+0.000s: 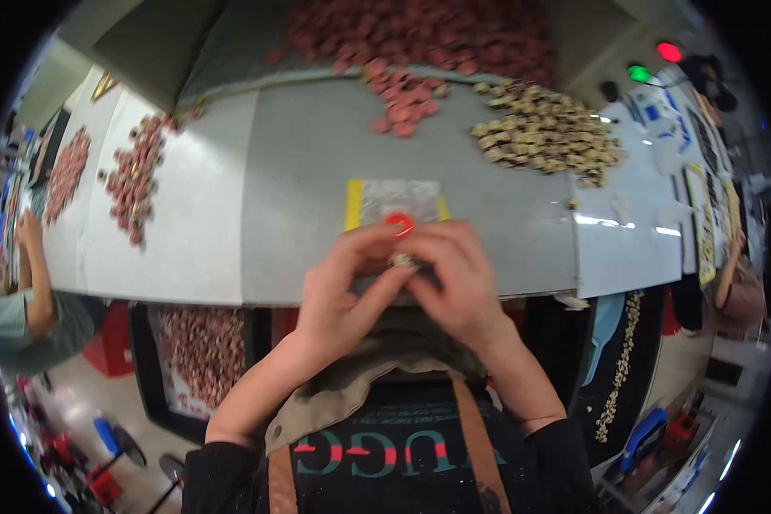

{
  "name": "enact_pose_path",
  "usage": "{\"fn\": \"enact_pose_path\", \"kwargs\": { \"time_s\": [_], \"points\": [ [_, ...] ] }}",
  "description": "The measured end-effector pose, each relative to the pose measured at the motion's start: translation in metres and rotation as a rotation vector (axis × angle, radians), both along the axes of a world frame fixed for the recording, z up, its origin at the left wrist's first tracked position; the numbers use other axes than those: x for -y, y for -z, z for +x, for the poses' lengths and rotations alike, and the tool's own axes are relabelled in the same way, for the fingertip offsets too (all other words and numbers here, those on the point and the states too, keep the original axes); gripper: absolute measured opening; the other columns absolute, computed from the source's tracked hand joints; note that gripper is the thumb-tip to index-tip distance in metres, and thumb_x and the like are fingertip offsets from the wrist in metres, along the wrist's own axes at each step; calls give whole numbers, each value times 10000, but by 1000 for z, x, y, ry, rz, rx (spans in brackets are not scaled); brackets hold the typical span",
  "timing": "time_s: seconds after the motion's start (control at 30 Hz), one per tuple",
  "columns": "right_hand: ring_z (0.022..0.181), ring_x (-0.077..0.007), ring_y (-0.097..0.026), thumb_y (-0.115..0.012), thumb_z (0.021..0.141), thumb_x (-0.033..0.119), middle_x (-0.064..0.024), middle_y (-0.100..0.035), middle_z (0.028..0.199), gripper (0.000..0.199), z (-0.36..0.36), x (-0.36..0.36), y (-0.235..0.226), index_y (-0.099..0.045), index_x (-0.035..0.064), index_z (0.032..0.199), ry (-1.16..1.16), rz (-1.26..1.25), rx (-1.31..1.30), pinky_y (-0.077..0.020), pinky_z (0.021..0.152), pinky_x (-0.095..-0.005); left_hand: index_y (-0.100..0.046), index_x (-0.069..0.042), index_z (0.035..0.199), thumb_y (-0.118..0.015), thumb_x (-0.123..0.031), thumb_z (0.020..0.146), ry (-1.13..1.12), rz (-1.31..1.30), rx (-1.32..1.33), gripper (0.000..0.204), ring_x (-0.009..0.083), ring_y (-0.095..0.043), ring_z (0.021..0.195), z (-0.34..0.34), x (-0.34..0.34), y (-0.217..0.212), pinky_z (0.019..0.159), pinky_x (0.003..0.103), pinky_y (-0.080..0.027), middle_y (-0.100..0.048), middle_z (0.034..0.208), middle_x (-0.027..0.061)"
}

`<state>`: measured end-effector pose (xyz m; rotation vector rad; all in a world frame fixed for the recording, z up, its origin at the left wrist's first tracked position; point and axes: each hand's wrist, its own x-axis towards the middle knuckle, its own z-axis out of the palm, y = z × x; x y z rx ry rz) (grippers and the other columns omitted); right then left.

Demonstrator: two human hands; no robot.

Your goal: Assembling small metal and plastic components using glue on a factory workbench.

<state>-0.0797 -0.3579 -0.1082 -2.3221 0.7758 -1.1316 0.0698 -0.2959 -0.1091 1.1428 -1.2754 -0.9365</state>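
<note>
My left hand and my right hand meet over the front edge of the grey worktable, fingertips bent together. Between the thumbs and fingers of both hands is a small cream-and-dark piece, partly covered. Just beyond it, at the tips of my index fingers, shows a bright red round piece with a ring-like rim. Whether the two pieces touch cannot be made out. Behind my fingers a grey printed card with yellow side strips lies on the table.
Pinkish-red round pieces spill from a large heap at the back. Cream-and-dark pieces are piled back right, pink ones at left. Below the table stand a black tray of pink pieces and a light-blue scoop. People work at both sides.
</note>
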Motion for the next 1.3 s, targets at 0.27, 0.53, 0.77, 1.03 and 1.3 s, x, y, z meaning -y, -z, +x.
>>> {"fn": "enact_pose_path", "kwargs": {
  "time_s": [0.27, 0.53, 0.77, 1.03, 1.3],
  "points": [
    [942, -290, -538, -631, 784, 77, -106, -542, 1030, 291, -50, 59, -20, -579, 60, 1070, 319, -124, -109, -445, 821, -374, -608, -64, 1024, -587, -84, 836, -318, -122, 1152, 190, 273, -572, 973, 130, 54, -9, 826, 346, -463, -615, 1020, 104],
    [928, -303, -539, -595, 791, 79, -114, -541, 942, 196, -60, 96, 4, -587, 58, 986, 354, -177, -318, -442, 802, -390, -584, -67, 1125, -486, -93, 888, -499, -88, 1617, 257, 336, -481, 1143, 204, 74, 1, 972, 414, -380, -542, 1196, 156],
    [885, -305, -552, -627, 778, 17, -114, -566, 957, 159, -65, 80, -19, -548, 14, 915, 354, -282, -352, -445, 772, -382, -578, -54, 1008, -613, -141, 815, -25, -352, 853, 214, 331, -521, 998, 56, 108, -16, 851, 406, -435, -551, 1015, 146],
    [866, -294, -565, -602, 798, 4, -118, -578, 921, 141, -57, 50, -27, -561, 10, 933, 205, 91, -360, -461, 752, -359, -557, -50, 935, -599, -110, 835, -3, -202, 730, 124, 300, -576, 816, 75, 119, 1, 696, 370, -474, -528, 936, 125],
    [874, -263, -580, -582, 812, 2, -111, -577, 967, 215, -42, 60, -35, -594, 38, 1024, 72, -75, -490, -466, 768, -335, -559, -24, 956, -598, -102, 848, -33, -68, 752, 139, 248, -595, 775, 92, 83, -18, 680, 333, -479, -555, 918, 112]
  ]
}}
